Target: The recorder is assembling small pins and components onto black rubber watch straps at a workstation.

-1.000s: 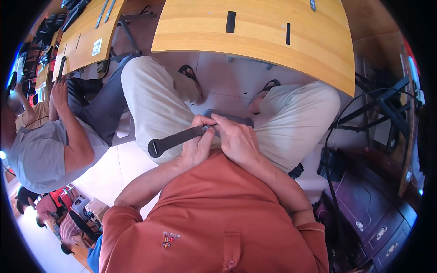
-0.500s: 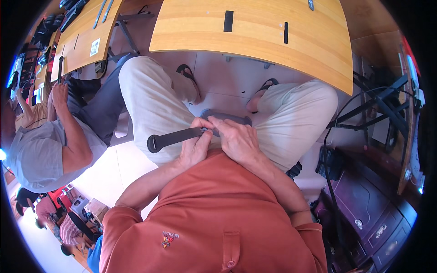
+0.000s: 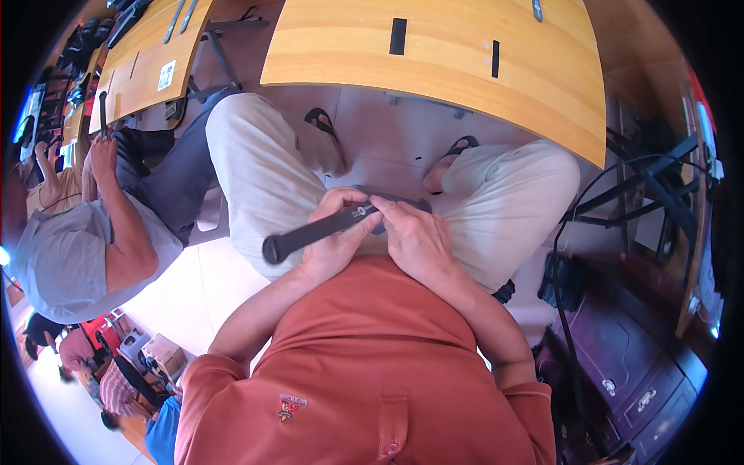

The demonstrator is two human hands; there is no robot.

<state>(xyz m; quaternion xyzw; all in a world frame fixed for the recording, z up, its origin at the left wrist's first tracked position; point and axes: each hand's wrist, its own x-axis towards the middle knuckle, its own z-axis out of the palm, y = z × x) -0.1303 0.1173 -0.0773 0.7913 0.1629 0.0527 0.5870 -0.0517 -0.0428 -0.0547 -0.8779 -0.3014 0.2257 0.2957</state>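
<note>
A dark strap (image 3: 314,232) with a rounded end slants across my lap, between my hands. My left hand (image 3: 339,242) is closed round it, thumb in front and fingers behind. The fingertips of my right hand (image 3: 419,240) are pressed on its upper right end. A small pale fitting (image 3: 360,211) shows on the strap between the two hands. Behind my hands lies a grey, rounded thing (image 3: 399,201), partly covered, whose kind I cannot make out.
A wooden table (image 3: 449,93) stands ahead, bearing a dark strip (image 3: 398,36) and a narrower one (image 3: 495,59). At the left a co-worker (image 3: 66,252) holds a dark strap (image 3: 103,112) by another table (image 3: 147,54). Purple drawers (image 3: 612,341) and a hanging cable (image 3: 559,271) are on the right.
The strap has turned so that its pale fitting shows, and its rounded end looks edge-on. My left fingers have shifted behind it. The whole view has shifted slightly.
</note>
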